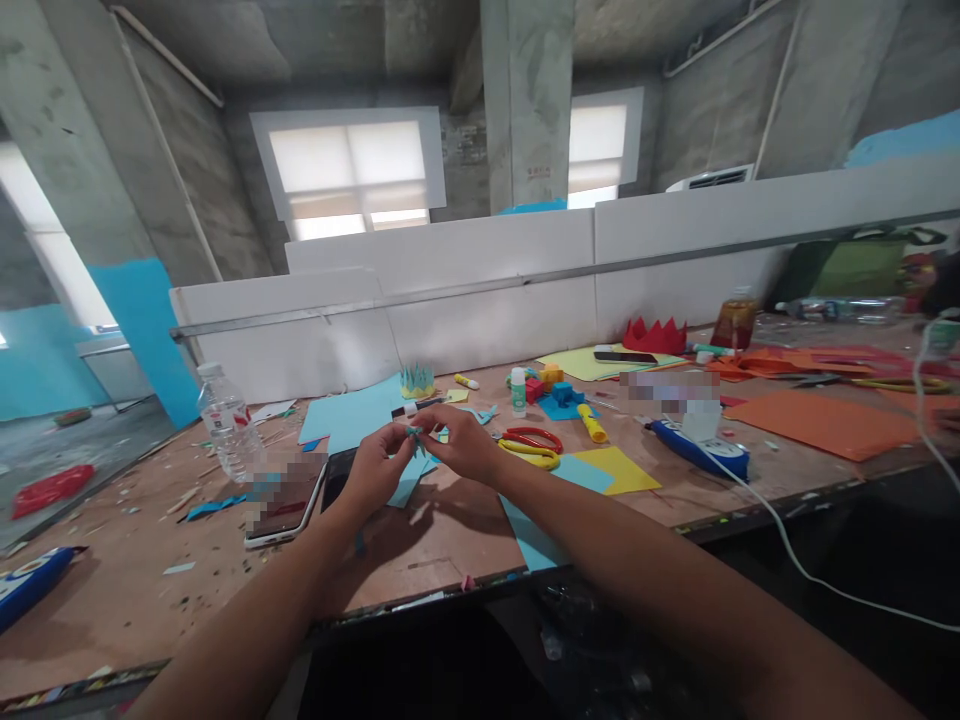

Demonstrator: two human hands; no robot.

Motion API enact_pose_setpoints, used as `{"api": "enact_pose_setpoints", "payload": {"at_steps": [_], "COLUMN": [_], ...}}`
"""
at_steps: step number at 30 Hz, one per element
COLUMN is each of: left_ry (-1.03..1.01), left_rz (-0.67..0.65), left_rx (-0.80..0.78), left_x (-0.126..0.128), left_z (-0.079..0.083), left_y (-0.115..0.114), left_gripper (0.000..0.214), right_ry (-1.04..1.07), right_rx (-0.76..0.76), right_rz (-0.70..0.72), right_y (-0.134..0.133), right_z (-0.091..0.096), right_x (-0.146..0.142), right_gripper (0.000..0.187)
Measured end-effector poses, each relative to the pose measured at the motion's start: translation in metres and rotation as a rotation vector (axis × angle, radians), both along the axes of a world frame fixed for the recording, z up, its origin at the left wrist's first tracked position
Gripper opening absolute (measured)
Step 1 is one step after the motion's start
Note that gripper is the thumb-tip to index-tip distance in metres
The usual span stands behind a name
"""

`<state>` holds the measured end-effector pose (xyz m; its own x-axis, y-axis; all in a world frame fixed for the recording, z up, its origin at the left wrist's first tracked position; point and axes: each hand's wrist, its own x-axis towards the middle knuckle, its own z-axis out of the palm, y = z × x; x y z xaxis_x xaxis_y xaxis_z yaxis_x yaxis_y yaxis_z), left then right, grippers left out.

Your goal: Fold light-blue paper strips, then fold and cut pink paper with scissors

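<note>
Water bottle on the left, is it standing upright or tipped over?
Upright: the water bottle stands on its base on the table, white cap on top.

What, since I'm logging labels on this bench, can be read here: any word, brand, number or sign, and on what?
No text is legible.
Pillar: red marks, too blurred.
Blue tool at left edge: print too small.
Brown bottle: label blurred.
Phone: screen blurred out.
Paper scrap in the fingers: no print.
</note>
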<state>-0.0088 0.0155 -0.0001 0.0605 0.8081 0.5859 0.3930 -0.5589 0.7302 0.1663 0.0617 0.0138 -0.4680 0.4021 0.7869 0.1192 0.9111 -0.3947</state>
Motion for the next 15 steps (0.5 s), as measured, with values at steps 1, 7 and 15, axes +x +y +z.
{"api": "enact_pose_setpoints", "payload": {"at_steps": [1,7,15], "left_ry": [0.017,0.117,0.012], "left_rz": [0.006,0.088,-0.058], "left_rx": [0.011,0.001,-0.248], "left_x": [0.001,0.016,0.023], "left_z": [0.001,0.017,0.021], "left_y": [-0.002,-0.005,0.023], "left_gripper": [0.023,0.018,0.016], "right_ry": [-0.001,0.086,0.135], "right_rx": [-0.001,-0.253,-0.211], "right_rz": [0.002,-0.116,-0.285], "right_y": [0.0,0.009,0.011], "right_z": [0.0,-0.003,0.003], "right_x": [-0.001,-0.005,0.001], "right_gripper": [0.016,0.021,0.018]}}
